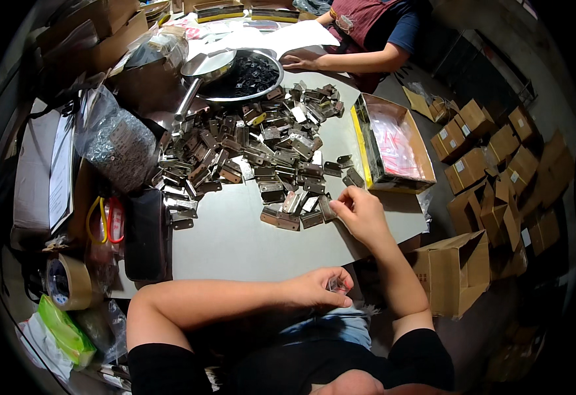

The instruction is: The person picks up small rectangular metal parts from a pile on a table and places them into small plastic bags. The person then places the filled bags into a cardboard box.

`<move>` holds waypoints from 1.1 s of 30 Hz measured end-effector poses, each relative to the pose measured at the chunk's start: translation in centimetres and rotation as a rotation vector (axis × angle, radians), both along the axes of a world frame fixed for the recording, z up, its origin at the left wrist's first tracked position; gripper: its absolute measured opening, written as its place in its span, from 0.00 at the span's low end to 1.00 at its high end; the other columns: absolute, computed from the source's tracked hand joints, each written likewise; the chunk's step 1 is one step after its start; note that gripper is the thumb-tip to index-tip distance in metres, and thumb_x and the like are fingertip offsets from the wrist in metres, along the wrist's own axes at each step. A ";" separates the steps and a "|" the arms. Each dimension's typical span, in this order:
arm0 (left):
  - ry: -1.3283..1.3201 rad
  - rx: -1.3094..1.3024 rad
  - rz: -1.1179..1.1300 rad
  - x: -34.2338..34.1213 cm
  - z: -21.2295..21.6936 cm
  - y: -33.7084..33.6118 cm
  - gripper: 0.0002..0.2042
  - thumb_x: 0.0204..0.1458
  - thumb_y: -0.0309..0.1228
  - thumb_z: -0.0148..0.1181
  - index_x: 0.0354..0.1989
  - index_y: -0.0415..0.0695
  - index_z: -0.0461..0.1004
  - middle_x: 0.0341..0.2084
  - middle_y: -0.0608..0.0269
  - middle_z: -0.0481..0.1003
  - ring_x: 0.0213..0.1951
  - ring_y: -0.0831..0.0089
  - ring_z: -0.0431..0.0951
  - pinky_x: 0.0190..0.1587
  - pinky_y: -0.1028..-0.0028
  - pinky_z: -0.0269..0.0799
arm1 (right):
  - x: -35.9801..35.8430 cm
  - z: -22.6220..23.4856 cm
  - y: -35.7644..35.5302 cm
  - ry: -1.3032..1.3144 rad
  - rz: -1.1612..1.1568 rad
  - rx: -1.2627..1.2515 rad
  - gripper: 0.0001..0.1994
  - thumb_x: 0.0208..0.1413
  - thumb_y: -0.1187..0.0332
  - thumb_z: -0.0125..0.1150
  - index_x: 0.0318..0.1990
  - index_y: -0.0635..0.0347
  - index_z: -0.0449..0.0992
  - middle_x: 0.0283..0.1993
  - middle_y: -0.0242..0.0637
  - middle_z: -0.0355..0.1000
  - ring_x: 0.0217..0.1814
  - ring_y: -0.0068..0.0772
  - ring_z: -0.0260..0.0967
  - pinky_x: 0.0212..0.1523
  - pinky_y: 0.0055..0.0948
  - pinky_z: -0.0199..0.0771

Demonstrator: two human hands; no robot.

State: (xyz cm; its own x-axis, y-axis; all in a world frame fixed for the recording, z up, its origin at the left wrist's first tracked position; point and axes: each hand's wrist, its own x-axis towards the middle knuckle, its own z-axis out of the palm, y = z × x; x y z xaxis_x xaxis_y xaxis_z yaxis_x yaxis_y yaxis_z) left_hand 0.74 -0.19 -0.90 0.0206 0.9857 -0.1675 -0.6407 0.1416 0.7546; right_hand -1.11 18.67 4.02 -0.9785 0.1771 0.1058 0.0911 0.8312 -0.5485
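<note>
My right hand (360, 214) pinches a small metal hinge-like bracket (327, 208) at the near right edge of a big heap of such brackets (261, 148). My left hand (319, 288) is curled in front of my body, just off the table's near edge. Inside its fingers sits something small, shiny and partly see-through (335, 284), too hidden to name. The heaped brackets lie loose in all directions, silvery to brownish, with holes in their flat sides.
A steel bowl (271, 92) of black pieces, with a metal scoop (199, 69), stands behind the heap. Right of it lies an open box (362, 141) with plastic bags. A screw-filled bag (120, 145) and black case (147, 234) line the left. Another person's hand (301, 62) rests opposite.
</note>
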 end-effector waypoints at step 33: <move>0.150 0.066 0.062 0.8 -0.7 0.0 0.15 0.51 0.28 0.67 0.42 0.44 0.67 0.29 0.74 0.66 0.34 0.85 0.65 0.35 0.82 0.64 | 1.7 0.2 -1.8 0.059 -0.113 -0.321 0.07 0.56 0.71 0.59 0.33 0.67 0.74 0.26 0.34 0.73 0.27 0.18 0.68 0.28 0.23 0.68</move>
State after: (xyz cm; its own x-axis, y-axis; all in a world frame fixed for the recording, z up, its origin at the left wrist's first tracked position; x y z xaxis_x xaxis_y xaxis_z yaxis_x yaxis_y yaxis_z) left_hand 1.54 -0.20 -1.56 -0.0605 0.9933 -0.0989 -0.5264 0.0524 0.8486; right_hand 0.57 16.91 4.20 -0.9446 0.3176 0.0826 0.1336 0.6021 -0.7872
